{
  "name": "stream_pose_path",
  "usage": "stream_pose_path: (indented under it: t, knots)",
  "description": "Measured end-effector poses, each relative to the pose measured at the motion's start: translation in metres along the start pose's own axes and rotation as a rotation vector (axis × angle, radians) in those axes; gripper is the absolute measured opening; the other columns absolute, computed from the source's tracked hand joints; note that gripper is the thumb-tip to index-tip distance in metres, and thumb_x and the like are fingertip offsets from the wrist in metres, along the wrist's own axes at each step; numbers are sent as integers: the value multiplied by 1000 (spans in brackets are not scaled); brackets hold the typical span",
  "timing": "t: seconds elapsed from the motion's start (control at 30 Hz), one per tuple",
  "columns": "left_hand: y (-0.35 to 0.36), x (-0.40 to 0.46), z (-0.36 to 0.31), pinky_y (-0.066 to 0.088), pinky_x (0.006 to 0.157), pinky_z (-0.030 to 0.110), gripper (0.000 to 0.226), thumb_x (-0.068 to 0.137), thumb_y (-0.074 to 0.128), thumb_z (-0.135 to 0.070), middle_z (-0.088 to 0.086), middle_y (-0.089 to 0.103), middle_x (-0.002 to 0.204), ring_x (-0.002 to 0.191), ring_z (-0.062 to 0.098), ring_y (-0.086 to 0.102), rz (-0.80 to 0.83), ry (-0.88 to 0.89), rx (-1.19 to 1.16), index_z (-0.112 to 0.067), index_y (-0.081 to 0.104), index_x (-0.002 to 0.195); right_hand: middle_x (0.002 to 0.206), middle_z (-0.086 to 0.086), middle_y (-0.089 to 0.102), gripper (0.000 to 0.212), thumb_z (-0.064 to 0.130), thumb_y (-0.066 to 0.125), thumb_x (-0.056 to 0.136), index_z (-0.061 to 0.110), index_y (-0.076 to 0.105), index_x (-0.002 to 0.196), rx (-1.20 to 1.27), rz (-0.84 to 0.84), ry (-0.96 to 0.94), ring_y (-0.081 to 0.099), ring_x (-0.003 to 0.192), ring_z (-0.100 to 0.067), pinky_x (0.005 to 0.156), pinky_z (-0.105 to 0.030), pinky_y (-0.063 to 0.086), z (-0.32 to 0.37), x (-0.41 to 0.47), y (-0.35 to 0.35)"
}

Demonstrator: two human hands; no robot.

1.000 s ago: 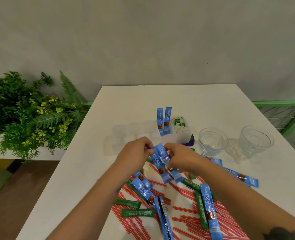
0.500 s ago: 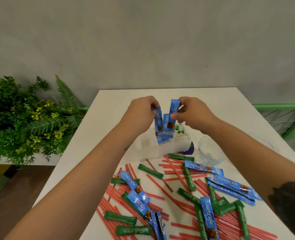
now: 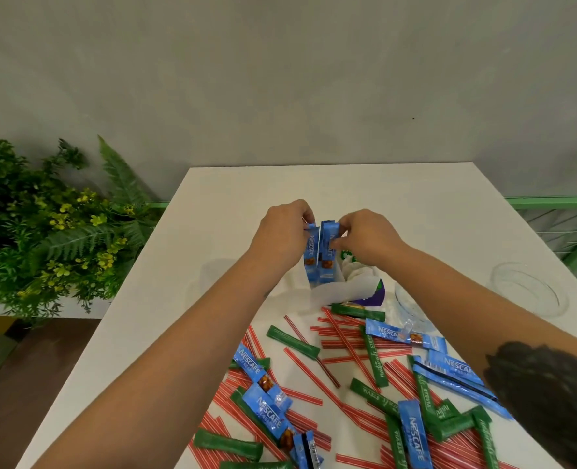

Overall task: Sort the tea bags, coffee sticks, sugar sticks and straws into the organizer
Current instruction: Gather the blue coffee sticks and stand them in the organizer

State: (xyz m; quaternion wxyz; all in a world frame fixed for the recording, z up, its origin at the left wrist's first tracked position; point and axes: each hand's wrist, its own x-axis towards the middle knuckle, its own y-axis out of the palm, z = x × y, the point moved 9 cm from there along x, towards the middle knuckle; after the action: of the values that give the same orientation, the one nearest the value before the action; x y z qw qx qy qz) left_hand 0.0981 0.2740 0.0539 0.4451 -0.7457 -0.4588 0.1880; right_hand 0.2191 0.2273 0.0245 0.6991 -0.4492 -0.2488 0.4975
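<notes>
Head view shows a white desk (image 3: 212,265) running back to a grey wall, with a leafy plant (image 3: 50,231) off its left edge and two clear glass cups (image 3: 527,292) at the right. Across the near half lies the unsorted scatter: red-striped straws (image 3: 344,346), green sugar sticks (image 3: 293,341) and blue coffee sticks (image 3: 263,374), loose and overlapping. Beyond them stands the clear organizer (image 3: 327,286), hard to trace, with white tea bags (image 3: 358,269) apparently in the section just right of the hands. Both forearms reach forward and converge above it. The left hand (image 3: 280,235) and right hand (image 3: 368,238) each pinch the top edge of an upright bundle of coffee sticks (image 3: 321,255), fingers curled onto the packets, thumbs toward each other. The sticks are held vertical, likely so their lower ends slide squarely into one narrow compartment; those ends already sit inside the organizer, so the placing looks nearly finished.
</notes>
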Motion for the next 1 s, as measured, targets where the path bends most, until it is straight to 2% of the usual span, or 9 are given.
stream_pose_path:
  t: [0.23, 0.47, 0.57, 0.67, 0.8, 1.0]
  knots:
    - [8, 2, 13, 48, 77, 31, 22, 82, 64, -2, 10, 66, 101, 91, 24, 61, 27, -59, -45, -9, 58, 102, 100, -6, 69, 22, 29, 68, 83, 16, 70, 101, -60, -13, 29, 62, 91, -24, 83, -36, 50, -4, 3, 7]
    - [9, 6, 16, 46, 76, 31, 24, 81, 65, -1, 13, 65, 100, 91, 25, 61, 22, -78, -75, -6, 57, 103, 104, -6, 68, 24, 30, 69, 82, 16, 68, 102, -141, -92, 12, 61, 96, -24, 87, -35, 43, 0, 8, -1]
    - [9, 6, 15, 50, 79, 35, 26, 80, 67, -1, 14, 65, 99, 90, 27, 61, 19, -76, -81, -5, 56, 103, 104, -6, 67, 24, 30, 69, 83, 16, 65, 102, -192, -110, -17, 60, 98, -24, 85, -34, 42, 4, 8, -1]
    - [7, 5, 14, 51, 80, 38, 30, 78, 69, -2, 14, 64, 98, 88, 27, 60, -4, -66, -90, -6, 54, 104, 103, -7, 66, 29, 32, 69, 83, 13, 60, 103, -191, -143, -28, 60, 94, -25, 81, -33, 41, 4, 6, -4]
    - [0, 2, 13, 42, 71, 30, 38, 79, 73, -11, 9, 57, 104, 85, 21, 52, -60, -54, -24, -9, 49, 109, 99, -8, 63, 45, 35, 73, 79, 10, 49, 109, -158, -151, 3, 55, 81, -23, 73, -34, 41, 1, 2, -7]
    - [-19, -16, 18, 41, 72, 31, 30, 84, 67, -22, 5, 55, 110, 93, 22, 55, -128, -35, 44, -13, 50, 107, 90, -1, 51, 48, 35, 73, 79, 11, 47, 112, -78, -185, -8, 50, 81, -19, 78, -36, 44, 3, -14, -18]
